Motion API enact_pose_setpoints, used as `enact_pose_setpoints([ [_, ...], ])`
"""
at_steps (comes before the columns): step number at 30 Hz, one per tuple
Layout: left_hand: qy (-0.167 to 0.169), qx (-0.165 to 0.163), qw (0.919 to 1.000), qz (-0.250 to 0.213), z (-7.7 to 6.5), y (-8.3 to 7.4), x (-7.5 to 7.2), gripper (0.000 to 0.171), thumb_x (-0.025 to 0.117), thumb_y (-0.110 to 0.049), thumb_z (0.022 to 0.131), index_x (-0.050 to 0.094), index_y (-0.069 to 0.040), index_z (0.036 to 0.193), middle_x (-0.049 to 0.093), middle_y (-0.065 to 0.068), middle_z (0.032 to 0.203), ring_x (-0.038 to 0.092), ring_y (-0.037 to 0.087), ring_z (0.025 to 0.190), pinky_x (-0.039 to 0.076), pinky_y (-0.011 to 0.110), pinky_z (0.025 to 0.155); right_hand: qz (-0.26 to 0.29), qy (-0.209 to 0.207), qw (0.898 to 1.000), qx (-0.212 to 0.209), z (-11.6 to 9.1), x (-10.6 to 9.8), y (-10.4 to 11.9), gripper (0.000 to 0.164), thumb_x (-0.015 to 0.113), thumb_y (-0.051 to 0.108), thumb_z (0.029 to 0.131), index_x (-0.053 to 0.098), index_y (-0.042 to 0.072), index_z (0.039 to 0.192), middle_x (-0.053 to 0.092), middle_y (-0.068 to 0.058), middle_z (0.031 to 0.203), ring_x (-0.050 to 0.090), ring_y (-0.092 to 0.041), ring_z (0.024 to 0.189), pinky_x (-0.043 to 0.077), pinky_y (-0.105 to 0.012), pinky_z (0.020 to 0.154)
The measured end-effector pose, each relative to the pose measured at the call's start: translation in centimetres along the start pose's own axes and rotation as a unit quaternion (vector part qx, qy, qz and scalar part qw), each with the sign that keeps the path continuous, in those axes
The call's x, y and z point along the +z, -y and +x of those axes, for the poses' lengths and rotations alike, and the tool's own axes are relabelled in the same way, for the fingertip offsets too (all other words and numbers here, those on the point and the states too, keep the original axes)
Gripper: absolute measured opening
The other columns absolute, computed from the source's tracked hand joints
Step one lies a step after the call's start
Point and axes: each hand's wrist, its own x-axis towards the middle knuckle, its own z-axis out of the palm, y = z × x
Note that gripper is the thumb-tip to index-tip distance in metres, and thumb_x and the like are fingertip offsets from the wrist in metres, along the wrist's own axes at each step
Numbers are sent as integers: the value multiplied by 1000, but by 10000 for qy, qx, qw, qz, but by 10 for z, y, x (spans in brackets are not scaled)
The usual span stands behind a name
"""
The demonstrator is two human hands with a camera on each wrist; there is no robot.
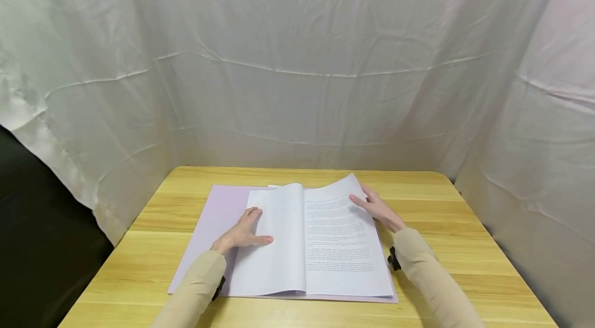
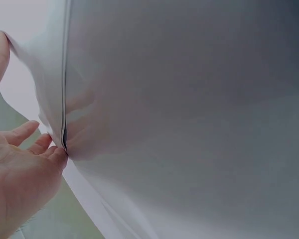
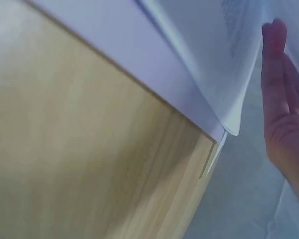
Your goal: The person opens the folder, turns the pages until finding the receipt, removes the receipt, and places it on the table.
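A stack of white printed pages (image 1: 337,245) lies spread in two halves on a lilac folder (image 1: 223,199). My left hand (image 1: 241,232) rests on the blank left-hand page (image 1: 279,261), thumb stretched across it and fingers near its left edge. Close up in the left wrist view, the fingers of the left hand (image 2: 25,174) touch the paper's edge (image 2: 65,99). At the upper right corner, my right hand (image 1: 374,206) pinches the text page, thumb on top and the other fingers mostly hidden behind. That corner stands raised and bent.
The pages and folder lie on a wooden table (image 1: 139,261) with rounded far corners. Pale cloth (image 1: 316,100) hangs behind and along both sides. Something black (image 1: 42,235) shows at the left, below the cloth's edge.
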Motion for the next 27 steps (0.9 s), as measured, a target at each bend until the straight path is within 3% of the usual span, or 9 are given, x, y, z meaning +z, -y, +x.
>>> enact_pose_setpoints([
  [5,-32,47,10000,-10,0,2,0,100,82,-39,83,29,11,152,24,33,159,27,51,148,29,64,120,719,528,9958,211,-10,0,3,73,48,41,106,4,28,164,50,-29,142,69,-25,101,61,-39,84],
  [12,-82,123,9998,-129,0,-1,-1,100,81,-38,84,28,12,152,24,33,159,30,51,147,29,64,120,1281,897,9874,261,-19,2,5,70,39,47,108,-3,36,162,55,-24,137,69,-23,105,59,-42,88],
  [27,-195,83,9995,-236,0,-3,-3,105,79,-46,83,26,10,153,24,35,159,29,52,146,28,66,120,1717,1357,9756,-169,-34,11,22,69,16,58,106,-3,21,161,60,-6,121,64,-17,107,54,-38,93],
])
